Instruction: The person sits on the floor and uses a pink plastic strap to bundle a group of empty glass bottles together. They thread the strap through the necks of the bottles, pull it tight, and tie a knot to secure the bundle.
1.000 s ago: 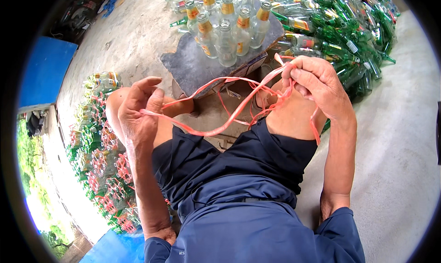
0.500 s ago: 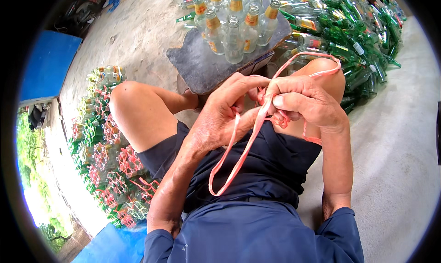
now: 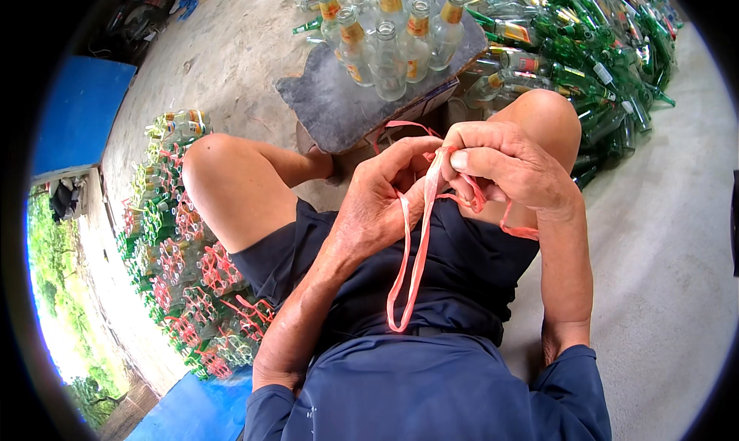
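Rough concrete floor (image 3: 223, 75); clear glass bottles (image 3: 389, 65); left hand (image 3: 385, 191), right hand (image 3: 522, 167): grip pinched on flat pink ribbon (image 3: 421, 244)

Bright daylight, blown-out glare at left, fisheye bending, black corners

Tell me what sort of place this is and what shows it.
Probably a bottle-sorting or recycling workspace: a heap of loose glass bottles lies at right, tied bottle bundles stand at left, and clear bottles stand grouped on a grey slab.
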The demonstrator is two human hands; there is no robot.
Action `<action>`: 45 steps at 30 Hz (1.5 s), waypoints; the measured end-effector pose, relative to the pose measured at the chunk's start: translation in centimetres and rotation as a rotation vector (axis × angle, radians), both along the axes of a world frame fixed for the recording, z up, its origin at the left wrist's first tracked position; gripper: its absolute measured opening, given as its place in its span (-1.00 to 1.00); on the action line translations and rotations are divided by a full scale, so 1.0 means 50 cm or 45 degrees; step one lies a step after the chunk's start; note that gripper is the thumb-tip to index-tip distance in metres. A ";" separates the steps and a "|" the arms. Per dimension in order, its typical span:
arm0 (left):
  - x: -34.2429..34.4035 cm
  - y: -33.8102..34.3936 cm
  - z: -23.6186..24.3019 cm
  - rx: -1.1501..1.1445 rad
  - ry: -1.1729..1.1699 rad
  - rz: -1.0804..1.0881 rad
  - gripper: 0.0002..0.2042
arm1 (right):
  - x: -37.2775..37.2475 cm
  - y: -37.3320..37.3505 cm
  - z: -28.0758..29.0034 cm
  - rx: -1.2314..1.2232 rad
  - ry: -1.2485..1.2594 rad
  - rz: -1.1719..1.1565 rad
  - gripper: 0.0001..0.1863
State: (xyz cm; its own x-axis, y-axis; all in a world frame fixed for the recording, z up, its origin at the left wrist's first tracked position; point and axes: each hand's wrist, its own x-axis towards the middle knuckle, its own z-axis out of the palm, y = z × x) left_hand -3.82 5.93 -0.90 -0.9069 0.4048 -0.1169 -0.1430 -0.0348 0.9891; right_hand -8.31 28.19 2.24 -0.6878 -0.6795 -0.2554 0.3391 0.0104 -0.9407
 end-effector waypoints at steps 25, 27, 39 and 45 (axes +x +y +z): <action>0.033 -0.056 0.027 -0.284 -0.109 0.047 -0.81 | 0.054 -0.037 0.009 0.542 1.360 -0.636 -0.82; 0.035 -0.052 0.020 -0.168 -0.155 0.072 -0.81 | 0.070 -0.039 0.016 0.513 1.399 -0.620 -0.76; 0.033 -0.055 0.025 0.038 -0.303 0.182 -0.76 | 0.126 -0.060 -0.043 0.408 0.570 -0.656 -0.69; 0.033 -0.047 0.007 0.136 -0.285 0.257 -0.77 | 0.155 -0.121 -0.055 0.224 0.641 -0.479 -0.72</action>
State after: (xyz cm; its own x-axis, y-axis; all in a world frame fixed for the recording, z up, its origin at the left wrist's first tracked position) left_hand -2.18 3.60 -0.58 -0.9267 0.2399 -0.2892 -0.3363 -0.1866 0.9231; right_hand -0.57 22.11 -0.51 -0.9351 -0.3465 0.0746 -0.1320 0.1452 -0.9805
